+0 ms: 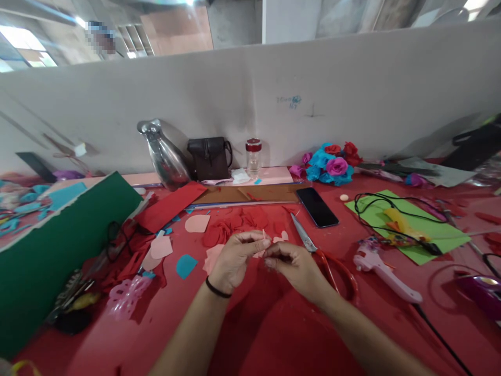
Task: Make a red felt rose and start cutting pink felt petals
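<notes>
Over the middle of the red table [180, 334], my left hand [241, 259] pinches a thin light pink piece [264, 236] that sticks up between thumb and finger. Close to its right, my right hand [295, 266] has its fingers curled together at the lower edge of the pink material; exactly what they grip is too small to tell. Crumpled red paper [230, 224] lies just behind the hands. Light pink petal shapes [197, 223] and a blue petal shape [187, 266] lie to the left. Red-handled scissors [303, 233] lie beyond my right hand.
A phone [317, 207], a pink glue gun [385, 274] and a green sheet [415, 230] with cables are at the right. A metal jug [166, 156], black bag [210, 158], glass jar [253, 158] and paper flowers [332, 164] stand behind. A green box [66, 250] borders the left.
</notes>
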